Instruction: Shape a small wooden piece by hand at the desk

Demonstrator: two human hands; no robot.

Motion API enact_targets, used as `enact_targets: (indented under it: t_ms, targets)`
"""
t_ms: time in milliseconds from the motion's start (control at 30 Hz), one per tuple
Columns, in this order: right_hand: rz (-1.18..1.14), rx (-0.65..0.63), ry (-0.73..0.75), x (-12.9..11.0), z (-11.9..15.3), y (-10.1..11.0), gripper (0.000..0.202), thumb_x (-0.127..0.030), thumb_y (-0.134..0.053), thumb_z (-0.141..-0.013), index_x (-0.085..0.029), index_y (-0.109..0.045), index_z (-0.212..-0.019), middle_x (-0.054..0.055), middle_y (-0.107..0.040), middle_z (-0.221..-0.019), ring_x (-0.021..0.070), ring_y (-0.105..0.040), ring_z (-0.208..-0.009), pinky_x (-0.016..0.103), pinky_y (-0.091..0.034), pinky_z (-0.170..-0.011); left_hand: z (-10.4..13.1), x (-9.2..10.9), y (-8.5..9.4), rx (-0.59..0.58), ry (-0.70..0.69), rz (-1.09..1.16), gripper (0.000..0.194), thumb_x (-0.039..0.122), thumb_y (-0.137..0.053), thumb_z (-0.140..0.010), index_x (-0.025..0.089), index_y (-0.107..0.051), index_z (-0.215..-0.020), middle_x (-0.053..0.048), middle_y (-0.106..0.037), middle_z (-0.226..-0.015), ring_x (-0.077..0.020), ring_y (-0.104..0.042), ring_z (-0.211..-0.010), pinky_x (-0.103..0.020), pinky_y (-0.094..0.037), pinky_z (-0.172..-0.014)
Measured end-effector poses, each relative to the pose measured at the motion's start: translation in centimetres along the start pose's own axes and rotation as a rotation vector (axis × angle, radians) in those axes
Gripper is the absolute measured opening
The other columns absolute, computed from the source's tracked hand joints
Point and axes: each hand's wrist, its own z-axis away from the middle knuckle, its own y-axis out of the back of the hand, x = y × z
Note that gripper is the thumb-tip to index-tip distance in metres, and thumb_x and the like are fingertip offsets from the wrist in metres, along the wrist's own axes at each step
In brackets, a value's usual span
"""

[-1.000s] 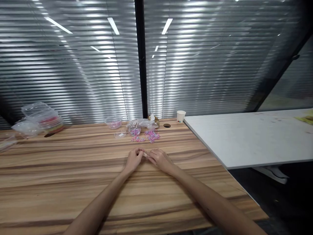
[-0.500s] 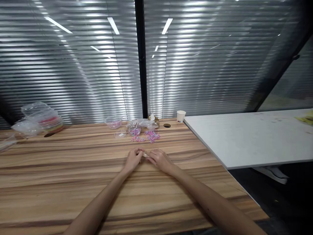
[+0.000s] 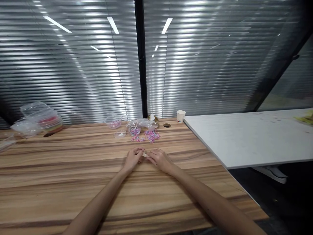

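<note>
The small pale piece [image 3: 145, 155] was located on the near side of the pink-and-purple pile [image 3: 152, 135]. The left hand [image 3: 132, 159] pinched one end, thumb and fingertips closed; the right hand [image 3: 158, 159] gripped the other end, fingers curled. The paper cup [image 3: 181, 116] stood upright, right of the pile; the clear tub [image 3: 113, 122] stood left.
</note>
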Motion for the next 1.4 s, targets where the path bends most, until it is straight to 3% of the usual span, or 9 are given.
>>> enact_targets:
  t_ms: [633, 1400]
  targets:
    - [-0.009, 0.026, -0.025, -0.2, -0.1, 0.5, 0.017, -0.024, -0.044, -0.087, -0.018, -0.057, -0.097, 0.004, -0.06, -0.079, 0.0154, -0.053, -0.074, 0.026, -0.04, -0.069, -0.1, 0.0, 0.8, -0.105, 0.098, 0.089, 0.03, 0.032, -0.05, -0.072, 0.009, -0.06, -0.089, 0.004, -0.048, -0.044, -0.0084, -0.043, -0.041, -0.02, -0.033, -0.046]
    - [-0.006, 0.014, -0.058, -0.4, -0.2, 0.8, 0.016, -0.023, -0.044, -0.087, -0.017, -0.058, -0.089, 0.004, -0.059, -0.078, 0.0153, -0.052, -0.074, 0.026, -0.038, -0.068, -0.2, -0.5, 1.6, -0.172, 0.133, 0.219, 0.032, 0.034, -0.051, -0.072, 0.01, -0.06, -0.092, -0.001, -0.056, -0.054, -0.0112, -0.053, -0.051, -0.022, -0.039, -0.053]
